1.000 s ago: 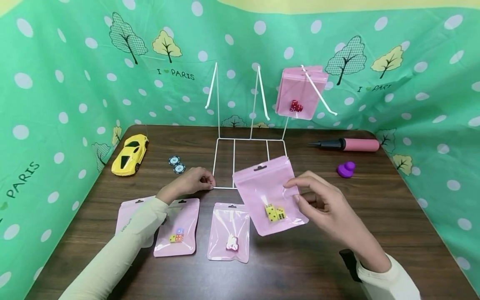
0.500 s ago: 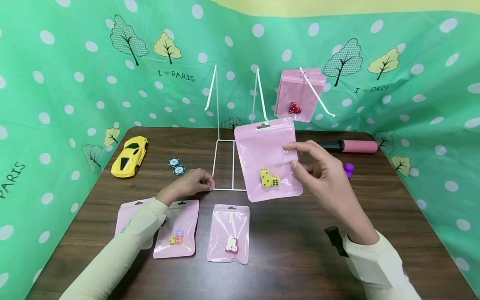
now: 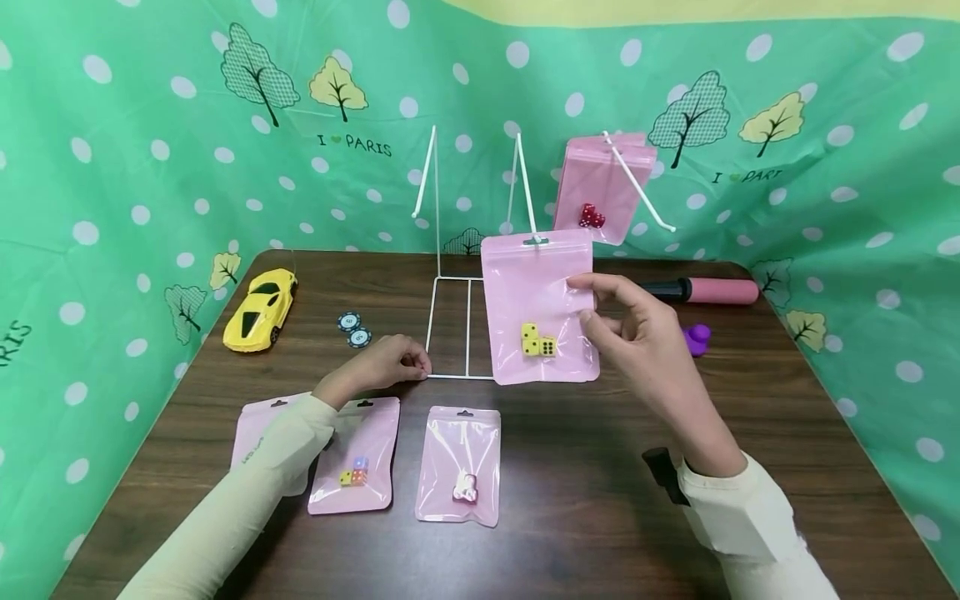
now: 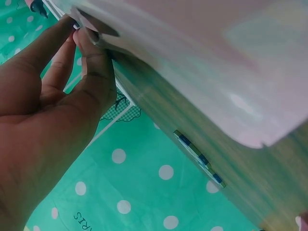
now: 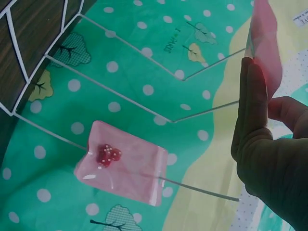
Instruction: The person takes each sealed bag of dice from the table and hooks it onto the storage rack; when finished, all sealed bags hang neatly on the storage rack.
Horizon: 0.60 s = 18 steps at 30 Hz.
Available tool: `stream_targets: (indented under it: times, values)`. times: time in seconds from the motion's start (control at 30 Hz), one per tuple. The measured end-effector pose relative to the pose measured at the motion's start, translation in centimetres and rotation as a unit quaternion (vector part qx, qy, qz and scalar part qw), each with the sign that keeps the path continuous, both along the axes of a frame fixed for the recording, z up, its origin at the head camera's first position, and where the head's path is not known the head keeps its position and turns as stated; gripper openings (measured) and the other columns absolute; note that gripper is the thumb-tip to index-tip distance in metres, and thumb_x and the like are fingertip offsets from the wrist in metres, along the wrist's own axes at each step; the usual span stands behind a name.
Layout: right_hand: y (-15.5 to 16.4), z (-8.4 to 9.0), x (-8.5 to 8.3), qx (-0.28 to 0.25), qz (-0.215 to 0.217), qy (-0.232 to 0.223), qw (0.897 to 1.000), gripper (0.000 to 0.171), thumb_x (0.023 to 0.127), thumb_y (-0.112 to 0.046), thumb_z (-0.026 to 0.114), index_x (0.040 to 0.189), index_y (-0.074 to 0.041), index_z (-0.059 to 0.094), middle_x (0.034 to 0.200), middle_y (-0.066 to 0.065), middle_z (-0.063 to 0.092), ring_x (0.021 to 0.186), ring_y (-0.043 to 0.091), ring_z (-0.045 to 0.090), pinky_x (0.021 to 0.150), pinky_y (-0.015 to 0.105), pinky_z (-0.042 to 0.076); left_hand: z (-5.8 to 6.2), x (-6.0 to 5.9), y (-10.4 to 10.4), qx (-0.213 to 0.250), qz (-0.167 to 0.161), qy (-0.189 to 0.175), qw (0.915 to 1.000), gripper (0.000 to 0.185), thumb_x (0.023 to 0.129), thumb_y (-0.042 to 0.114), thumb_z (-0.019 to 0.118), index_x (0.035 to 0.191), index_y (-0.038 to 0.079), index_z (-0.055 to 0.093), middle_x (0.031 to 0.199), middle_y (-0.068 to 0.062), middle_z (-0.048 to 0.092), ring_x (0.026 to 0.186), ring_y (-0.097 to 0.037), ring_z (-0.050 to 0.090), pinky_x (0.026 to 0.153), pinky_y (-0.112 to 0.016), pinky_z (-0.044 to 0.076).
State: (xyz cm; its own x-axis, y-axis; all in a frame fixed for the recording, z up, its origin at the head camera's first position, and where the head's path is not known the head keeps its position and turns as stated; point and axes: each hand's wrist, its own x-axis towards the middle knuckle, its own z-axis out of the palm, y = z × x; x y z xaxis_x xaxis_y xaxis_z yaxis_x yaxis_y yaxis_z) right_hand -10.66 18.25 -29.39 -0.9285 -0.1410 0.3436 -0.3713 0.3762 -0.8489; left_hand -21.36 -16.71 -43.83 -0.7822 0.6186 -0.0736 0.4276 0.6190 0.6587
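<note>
My right hand (image 3: pixel 637 333) pinches the right side of a pink zip pouch (image 3: pixel 525 275) with yellow dice (image 3: pixel 537 342) inside. The pouch hangs upright, its hang hole right at the tip of the middle hook (image 3: pixel 527 187) of a white wire rack (image 3: pixel 468 325). In the right wrist view, the pouch (image 5: pixel 264 48) is edge-on between thumb and fingers. My left hand (image 3: pixel 382 364) holds the rack's front left corner with thumb and curled fingers. Pink pouches with red dice (image 3: pixel 592 216) hang on the right hook (image 3: pixel 637 187); the left hook (image 3: pixel 424 175) is bare.
Three pink pouches lie in front: one with a small shiny charm (image 3: pixel 459 450), one with mixed dice (image 3: pixel 356 450), another (image 3: pixel 255 425) partly under the left sleeve. A yellow toy car (image 3: pixel 261 312), poker chips (image 3: pixel 354 329), a pink pump (image 3: pixel 720 291) and a purple duck (image 3: pixel 697 339) stand around.
My right hand has raised the yellow-dice pouch from low over the table to the middle hook and straightened it, bringing its hole to the hook tip. The left hand has stayed put.
</note>
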Motion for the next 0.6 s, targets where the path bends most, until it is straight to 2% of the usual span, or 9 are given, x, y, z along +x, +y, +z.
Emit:
stream_targets:
  times: [0.13,0.27,0.43,0.5,0.6]
  values:
    - [-0.3,-0.4,-1.9,0.023,-0.019,0.007,1.000,0.036,0.104,0.001,0.065,0.139,-0.006,0.070,0.117,0.010,0.059,0.062,0.012,0.056,0.050,0.021,0.042,0.2,-0.1,-0.1,-0.003,0.001,-0.004,1.0000,0.008,0.098,0.002,0.077,0.093,0.007,0.078,0.086,0.003,0.069,0.081,-0.011,0.058,0.078,-0.031,0.051]
    - [-0.7,-0.6,-4.7,0.046,-0.041,0.026,0.998,0.034,0.103,0.002,0.065,0.135,-0.003,0.072,0.120,0.014,0.064,0.073,0.007,0.059,0.058,0.016,0.046,0.3,-0.2,-0.2,-0.006,0.001,-0.008,1.0000,0.007,0.099,0.002,0.076,0.093,0.007,0.079,0.087,0.002,0.069,0.082,-0.011,0.058,0.079,-0.032,0.051]
    - [-1.5,-0.4,-8.1,0.060,-0.053,0.037,0.996,0.033,0.101,0.004,0.063,0.133,-0.001,0.072,0.115,0.015,0.063,0.066,0.003,0.055,0.057,0.015,0.042,0.3,-0.3,-0.2,-0.006,0.002,-0.014,0.9999,0.008,0.099,0.002,0.076,0.093,0.007,0.078,0.087,0.002,0.069,0.082,-0.012,0.058,0.079,-0.032,0.051]
    - [-1.8,-0.2,-9.4,0.071,-0.057,0.039,0.995,0.034,0.102,0.004,0.063,0.134,-0.001,0.071,0.114,0.015,0.062,0.064,0.006,0.056,0.056,0.016,0.041,0.3,-0.4,-0.2,-0.006,0.001,-0.014,0.9999,0.008,0.099,0.002,0.076,0.093,0.007,0.078,0.087,0.002,0.069,0.083,-0.011,0.059,0.079,-0.031,0.051]
    - [-2.2,0.1,-11.2,0.083,-0.063,0.037,0.994,0.035,0.102,0.004,0.061,0.135,0.000,0.070,0.115,0.016,0.062,0.073,0.014,0.061,0.060,0.015,0.045,0.3,-0.4,-0.3,-0.006,0.000,-0.011,0.9999,0.008,0.099,0.003,0.076,0.093,0.007,0.078,0.088,0.002,0.070,0.083,-0.011,0.059,0.080,-0.031,0.051]
